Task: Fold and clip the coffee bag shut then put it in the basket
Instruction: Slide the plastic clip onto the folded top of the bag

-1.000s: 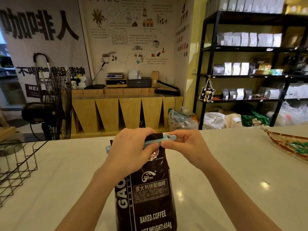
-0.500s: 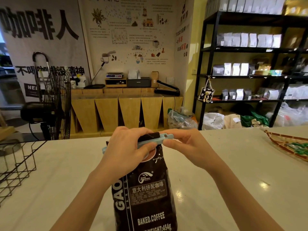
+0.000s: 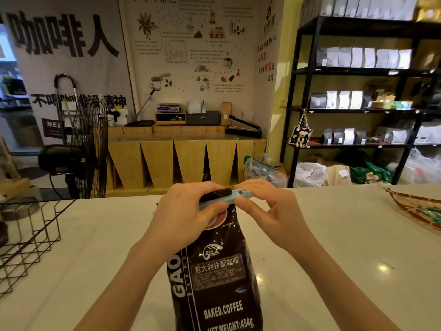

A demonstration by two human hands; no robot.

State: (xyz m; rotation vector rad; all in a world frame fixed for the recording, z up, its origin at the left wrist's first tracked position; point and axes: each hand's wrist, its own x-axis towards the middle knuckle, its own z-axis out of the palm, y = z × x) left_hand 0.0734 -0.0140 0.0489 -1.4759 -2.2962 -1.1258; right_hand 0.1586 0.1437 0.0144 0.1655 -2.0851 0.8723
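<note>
A dark brown coffee bag [image 3: 218,280] stands upright on the white counter, its top folded over. A light blue clip [image 3: 235,198] lies across the fold. My left hand [image 3: 183,218] wraps over the bag's top and the clip's left part, thumb pressing the clip's front. My right hand [image 3: 269,211] pinches the clip's right end between thumb and fingers. Part of the clip is hidden under my left hand. A black wire basket [image 3: 26,237] stands at the counter's left edge.
A woven tray [image 3: 412,206] with green items sits at the far right of the white counter [image 3: 334,259]. Beyond the counter stand a black floor fan [image 3: 78,151], wooden cabinets and black shelves with bags.
The bag top and both hands have shifted slightly left and up in the view. My right fingers have slid along the clip's right end. The grip is otherwise unchanged.
</note>
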